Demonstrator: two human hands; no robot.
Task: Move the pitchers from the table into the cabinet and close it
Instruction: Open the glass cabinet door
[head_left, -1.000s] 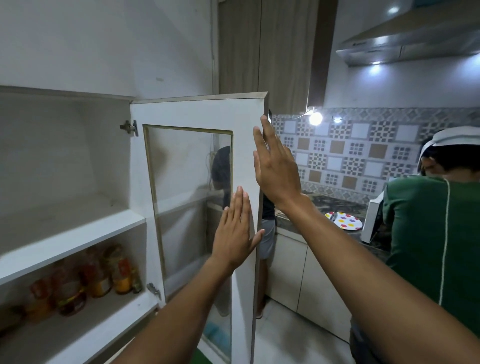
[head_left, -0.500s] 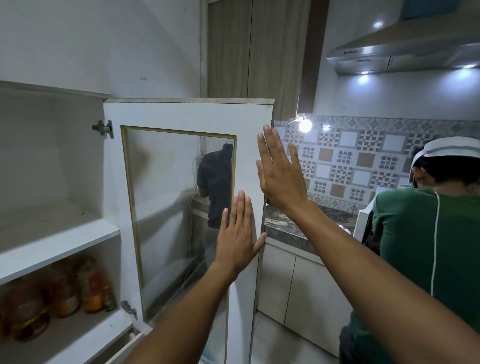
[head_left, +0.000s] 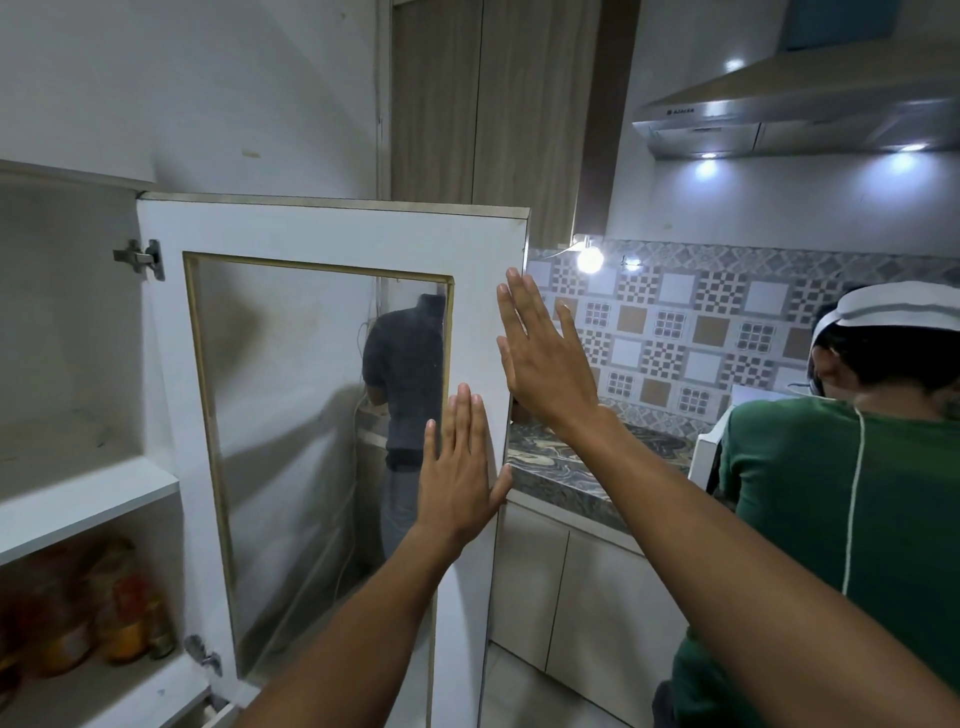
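A white cabinet door with a glass pane stands partly open, hinged on its left side. My left hand lies flat, fingers straight, on the door's right frame near the glass. Higher up, my right hand is spread flat at the door's free right edge. Neither hand holds anything. The open cabinet at left shows a bare upper shelf. On the lower shelf stand several orange-filled containers, blurred, possibly the pitchers.
A person in a green shirt stands close on the right. Behind the door runs a marble counter over white base cupboards, with a tiled wall and a range hood above. Another person shows through the glass.
The door has swung further toward the cabinet, showing more of its face. Both hands stayed flat on it and moved left with it.
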